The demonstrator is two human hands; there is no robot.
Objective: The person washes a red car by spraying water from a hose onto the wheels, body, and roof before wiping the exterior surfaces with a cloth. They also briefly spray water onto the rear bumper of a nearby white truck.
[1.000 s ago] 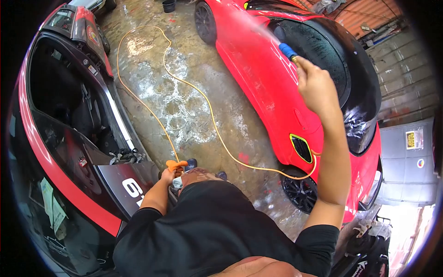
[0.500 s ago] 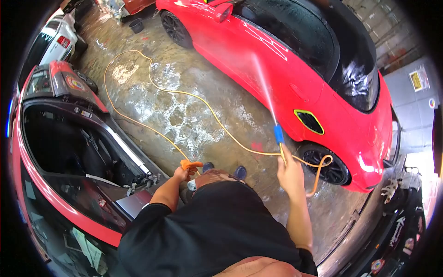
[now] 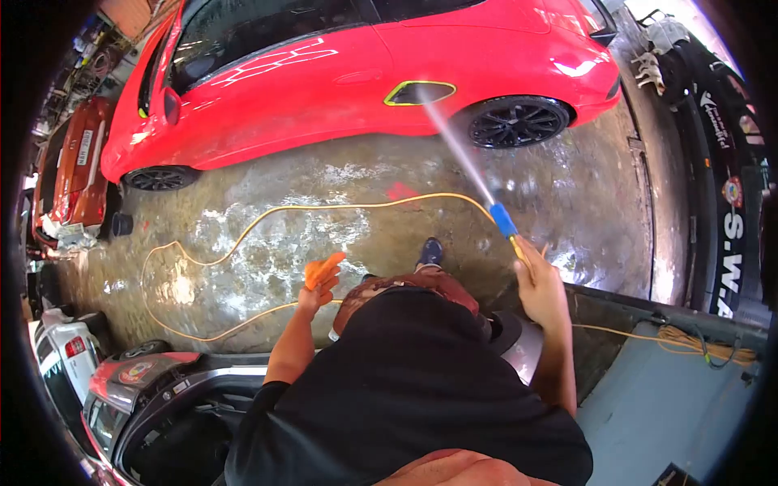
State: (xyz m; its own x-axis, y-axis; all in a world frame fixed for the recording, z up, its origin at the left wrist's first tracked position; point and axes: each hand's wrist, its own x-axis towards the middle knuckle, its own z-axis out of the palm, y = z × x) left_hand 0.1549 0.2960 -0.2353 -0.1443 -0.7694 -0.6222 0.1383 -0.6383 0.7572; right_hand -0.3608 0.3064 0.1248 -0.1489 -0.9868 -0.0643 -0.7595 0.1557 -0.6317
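Observation:
My right hand (image 3: pixel 538 285) grips a hose nozzle with a blue tip (image 3: pixel 503 219). A jet of water (image 3: pixel 455 144) shoots from it up to the red car (image 3: pixel 340 77), striking near the yellow-rimmed side vent (image 3: pixel 419 91) ahead of the rear wheel (image 3: pixel 519 121). My left hand (image 3: pixel 312 298) is closed on an orange cloth (image 3: pixel 324 270) held low in front of me. The yellow hose (image 3: pixel 243 235) loops over the wet floor between me and the car.
Wet, foamy concrete (image 3: pixel 324 235) lies between me and the red car. A red-and-black car (image 3: pixel 154 397) with an open hatch sits at bottom left. An orange car (image 3: pixel 69 174) stands far left. A black banner wall (image 3: pixel 725 202) and coiled cord (image 3: pixel 689 340) are on the right.
My view has swung round, so the red car now lies across the top. The spray moved from the car's door area to its side vent. Both hands keep their grips.

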